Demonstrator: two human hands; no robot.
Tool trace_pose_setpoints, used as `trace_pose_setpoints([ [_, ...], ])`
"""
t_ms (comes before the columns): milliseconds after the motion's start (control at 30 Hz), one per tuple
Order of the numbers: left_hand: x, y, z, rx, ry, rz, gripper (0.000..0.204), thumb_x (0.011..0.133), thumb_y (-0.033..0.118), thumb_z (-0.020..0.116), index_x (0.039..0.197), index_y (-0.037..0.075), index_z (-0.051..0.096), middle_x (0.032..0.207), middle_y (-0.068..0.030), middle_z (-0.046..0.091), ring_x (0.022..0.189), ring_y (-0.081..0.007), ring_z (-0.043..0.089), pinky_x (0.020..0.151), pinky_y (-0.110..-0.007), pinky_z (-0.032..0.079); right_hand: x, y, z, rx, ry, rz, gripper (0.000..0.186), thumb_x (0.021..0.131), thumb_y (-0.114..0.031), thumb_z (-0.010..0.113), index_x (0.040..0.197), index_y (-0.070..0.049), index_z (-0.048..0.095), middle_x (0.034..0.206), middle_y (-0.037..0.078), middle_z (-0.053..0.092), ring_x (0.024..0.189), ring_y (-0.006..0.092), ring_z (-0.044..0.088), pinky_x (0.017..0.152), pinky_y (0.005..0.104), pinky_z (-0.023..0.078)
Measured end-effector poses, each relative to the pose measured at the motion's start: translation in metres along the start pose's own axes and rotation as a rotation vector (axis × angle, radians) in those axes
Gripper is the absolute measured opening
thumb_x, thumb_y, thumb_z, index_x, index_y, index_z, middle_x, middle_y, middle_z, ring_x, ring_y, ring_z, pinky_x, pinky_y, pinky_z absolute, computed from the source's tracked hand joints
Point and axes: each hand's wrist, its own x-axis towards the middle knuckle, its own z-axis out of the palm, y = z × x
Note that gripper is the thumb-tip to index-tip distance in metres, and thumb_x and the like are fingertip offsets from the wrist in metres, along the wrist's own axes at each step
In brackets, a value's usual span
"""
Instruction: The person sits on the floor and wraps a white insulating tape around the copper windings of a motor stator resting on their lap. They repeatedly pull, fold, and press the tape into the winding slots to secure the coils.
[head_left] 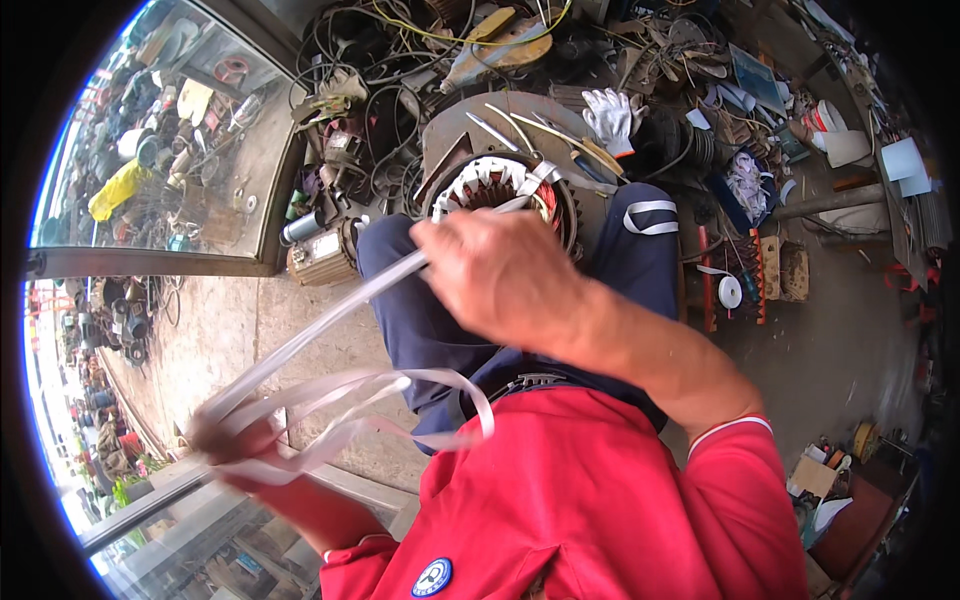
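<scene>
A motor stator [545, 188] with white slot insulation and copper windings sits on a round work surface [450, 128] in front of my knees. White cloth tape [325, 318] runs taut from the stator, past my right hand [490, 265], to my left hand [235, 440]. Curled fingers of the right hand close on the tape just over the stator's near rim; their tips are partly hidden. Blurred by motion, the left hand grips the tape far out to the left, and loose loops of it trail toward my lap.
Hand tools with a blue-handled one [583, 160] and white gloves [612, 118] lie beyond the stator. A motor [322, 255] stands left of my knee, by a glass door [160, 130]. A tape roll [730, 291] lies at right. A tape loop [650, 216] rests on my right knee.
</scene>
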Motion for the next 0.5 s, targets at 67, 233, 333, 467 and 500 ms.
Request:
trace_pose_setpoints([
  [67,-0.007,-0.059,0.018,0.907,-0.173,-0.048,0.021,0.094,0.03,0.065,0.095,0.009,0.064,0.088,-0.0065,0.066,0.079,-0.0233,0.068,0.074,-0.035,0.056,-0.009,0.034,0.018,-0.233,-0.159,0.074,0.01,0.089,-0.011,0.063,0.081,-0.004,0.062,0.071,0.011,0.064,0.068,0.029,0.071,0.056,0.0421,0.056],
  [233,0.007,-0.053,0.029,2.66,-0.25,0.104,0.016,0.093,0.022,0.064,0.105,0.011,0.059,0.086,-0.0034,0.06,0.074,-0.0168,0.061,0.07,-0.032,0.051,0.009,-0.009,0.028,0.091,0.108,-0.189,0.011,0.085,-0.017,0.065,0.077,-0.01,0.062,0.069,0.006,0.058,0.062,0.0235,0.064,0.054,0.0375,0.052],
  [333,0.029,0.038,-0.075,3.346,0.113,0.376,0.036,0.097,0.019,0.061,0.131,0.006,0.058,0.095,-0.0051,0.062,0.079,-0.0122,0.058,0.07,-0.03,0.052,0.01,-0.083,0.02,0.445,0.168,-0.414,0.017,0.077,-0.024,0.065,0.08,-0.008,0.064,0.073,0.003,0.053,0.068,0.0204,0.059,0.053,0.0355,0.047],
  [467,0.048,0.075,-0.196,3.609,0.679,0.07,0.037,0.097,0.022,0.067,0.128,0.003,0.065,0.103,-0.0044,0.069,0.087,-0.0108,0.063,0.073,-0.028,0.054,0.007,-0.131,0.002,0.741,0.14,-0.529,0.023,0.074,-0.025,0.063,0.082,-0.003,0.063,0.073,0.005,0.053,0.066,0.0206,0.057,0.054,0.0356,0.046],
  [500,0.047,0.097,-0.19,3.467,0.7,0.045,0.035,0.098,0.024,0.067,0.126,0.002,0.066,0.105,-0.005,0.071,0.09,-0.0121,0.065,0.076,-0.029,0.054,0.005,-0.128,-0.002,0.768,0.104,-0.529,0.025,0.074,-0.025,0.063,0.085,-0.003,0.065,0.073,0.006,0.053,0.066,0.0207,0.057,0.054,0.036,0.046],
])
